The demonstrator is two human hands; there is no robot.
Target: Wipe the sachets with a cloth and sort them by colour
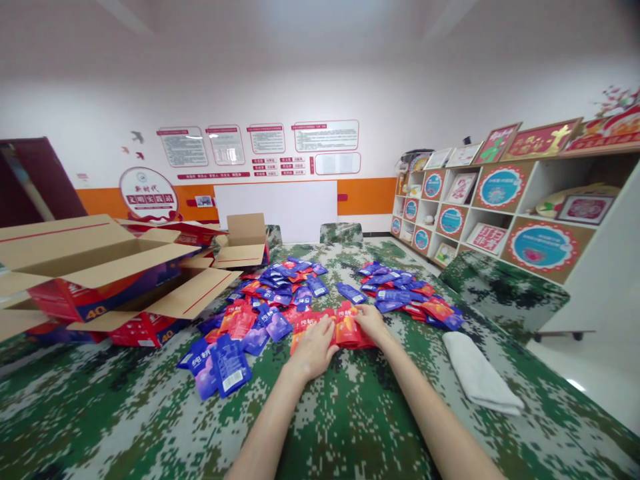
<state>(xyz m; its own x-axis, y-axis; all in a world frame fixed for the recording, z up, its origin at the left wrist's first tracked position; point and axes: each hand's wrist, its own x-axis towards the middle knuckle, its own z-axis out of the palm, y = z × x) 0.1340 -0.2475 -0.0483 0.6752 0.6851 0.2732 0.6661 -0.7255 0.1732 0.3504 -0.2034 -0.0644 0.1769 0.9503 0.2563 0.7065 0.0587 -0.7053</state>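
Red drink pouches with orange fruit prints point(346, 325) lie side by side on the table in front of me. My left hand point(314, 347) rests palm down on the left ones, fingers stretched out and partly covering them. At the row's right end, my right hand point(373, 325) has its fingers closed on the edge of a red pouch; the fingertips are partly hidden. A mixed heap of blue and red pouches point(270, 293) spreads to the left, with several blue pouches point(233, 365) nearer me. Another mixed heap point(400, 290) lies beyond my right hand.
Opened cardboard boxes point(150, 320) with raised flaps crowd the table's left side. A folded white cloth point(480, 373) lies to the right on the camouflage tablecloth point(350, 427). Covered chairs point(500, 290) stand around the table, and a cubby shelf point(500, 220) lines the right wall.
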